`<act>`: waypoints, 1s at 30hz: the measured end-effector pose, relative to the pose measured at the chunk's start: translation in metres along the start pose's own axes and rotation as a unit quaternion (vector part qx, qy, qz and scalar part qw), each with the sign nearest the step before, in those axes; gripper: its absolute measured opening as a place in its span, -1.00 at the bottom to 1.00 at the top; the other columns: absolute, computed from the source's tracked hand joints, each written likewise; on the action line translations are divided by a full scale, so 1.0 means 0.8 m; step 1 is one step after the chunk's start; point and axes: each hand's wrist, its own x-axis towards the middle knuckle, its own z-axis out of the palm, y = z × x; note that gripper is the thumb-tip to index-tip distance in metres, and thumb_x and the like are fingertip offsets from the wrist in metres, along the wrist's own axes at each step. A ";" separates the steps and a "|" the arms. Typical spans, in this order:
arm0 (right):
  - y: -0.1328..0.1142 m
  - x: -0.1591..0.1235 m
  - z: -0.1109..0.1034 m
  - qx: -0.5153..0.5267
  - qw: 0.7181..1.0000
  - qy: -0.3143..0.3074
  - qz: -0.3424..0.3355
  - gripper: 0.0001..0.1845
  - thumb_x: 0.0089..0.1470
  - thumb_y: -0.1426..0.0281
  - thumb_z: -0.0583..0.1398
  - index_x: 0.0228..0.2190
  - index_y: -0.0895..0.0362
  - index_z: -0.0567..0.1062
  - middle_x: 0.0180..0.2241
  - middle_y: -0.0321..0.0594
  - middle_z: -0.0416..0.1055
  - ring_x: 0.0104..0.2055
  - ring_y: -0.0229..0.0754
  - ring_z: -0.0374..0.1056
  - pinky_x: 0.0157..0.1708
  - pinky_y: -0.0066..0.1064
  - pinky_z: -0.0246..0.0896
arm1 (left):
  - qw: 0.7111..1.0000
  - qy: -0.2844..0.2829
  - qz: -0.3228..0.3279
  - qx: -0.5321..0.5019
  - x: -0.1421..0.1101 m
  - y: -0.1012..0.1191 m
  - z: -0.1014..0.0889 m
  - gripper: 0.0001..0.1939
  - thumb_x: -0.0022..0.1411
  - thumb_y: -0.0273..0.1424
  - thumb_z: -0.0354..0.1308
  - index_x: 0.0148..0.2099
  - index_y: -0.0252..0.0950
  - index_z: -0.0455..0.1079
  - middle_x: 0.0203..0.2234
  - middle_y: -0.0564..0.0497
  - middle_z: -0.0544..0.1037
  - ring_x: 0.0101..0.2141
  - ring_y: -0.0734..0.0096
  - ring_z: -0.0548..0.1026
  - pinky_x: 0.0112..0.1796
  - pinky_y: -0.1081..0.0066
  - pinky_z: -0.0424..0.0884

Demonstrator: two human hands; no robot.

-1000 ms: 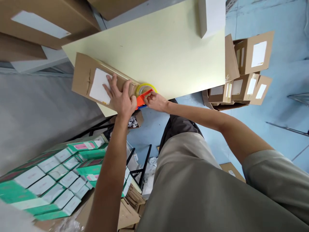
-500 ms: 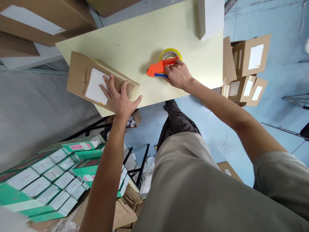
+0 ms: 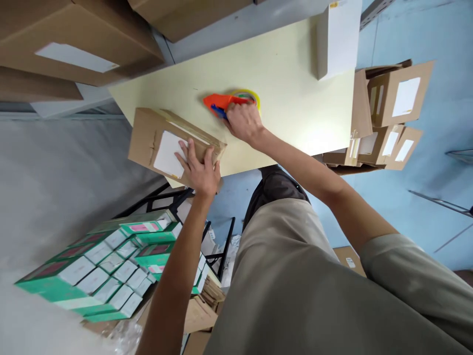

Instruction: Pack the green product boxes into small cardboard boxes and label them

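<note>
My right hand (image 3: 244,121) is wrapped round an orange tape dispenser (image 3: 218,101) with a blue part and a roll of yellow-edged tape. The dispenser's tip points left, above the tabletop and apart from the box. A brown cardboard box (image 3: 145,135) with a white label (image 3: 168,154) lies at the table's left side, its near end jutting past the front edge. On its labelled face rests my left hand (image 3: 201,172), fingers spread, near the right-hand end. Flaps or tape at that end are partly hidden by the fingers.
The pale yellow table (image 3: 288,113) carries a white box (image 3: 339,42) at its far right. Brown cartons (image 3: 81,29) stand behind it at left. Open labelled cartons (image 3: 395,96) sit beyond the right edge. Green-and-white boxes (image 3: 79,268) are stacked low at left.
My right hand has carried the tape dispenser left, nearer the box, and turned it slightly. My left hand stays on the box, its thumb drawn closer in. The whole view has shifted.
</note>
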 end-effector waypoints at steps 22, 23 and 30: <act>-0.055 -0.108 -0.003 0.331 0.936 -0.090 0.084 -0.21 0.62 -0.05 -0.15 0.47 0.16 0.43 0.50 0.17 0.37 0.58 0.15 0.27 0.60 0.17 0.15 | 0.997 -0.043 -0.060 -0.019 -0.003 -0.022 0.013 -0.54 0.50 -0.19 0.26 0.36 -0.13 0.51 0.63 -0.32 0.15 0.67 -0.19 -0.36 0.54 -0.51 -0.41; -0.067 -0.116 0.010 0.380 0.914 -0.109 0.091 -0.14 0.60 -0.11 -0.18 0.48 0.18 0.42 0.52 0.15 0.34 0.60 0.12 0.24 0.61 0.10 0.13 | 0.997 -0.043 -0.059 -0.016 -0.003 -0.023 0.013 -0.53 0.48 -0.20 0.29 0.37 -0.11 0.51 0.63 -0.31 0.14 0.66 -0.20 -0.36 0.54 -0.51 -0.41; -0.099 -0.085 0.068 0.519 0.836 -0.082 0.157 0.17 0.45 -0.39 -0.24 0.47 0.24 0.45 0.58 0.09 0.23 0.68 0.05 0.06 0.70 -0.04 -0.14 | 0.999 -0.033 -0.006 -0.013 -0.003 -0.027 0.018 -0.43 0.45 -0.25 0.28 0.44 -0.19 0.47 0.61 -0.40 0.16 0.66 -0.28 -0.29 0.54 -0.53 -0.42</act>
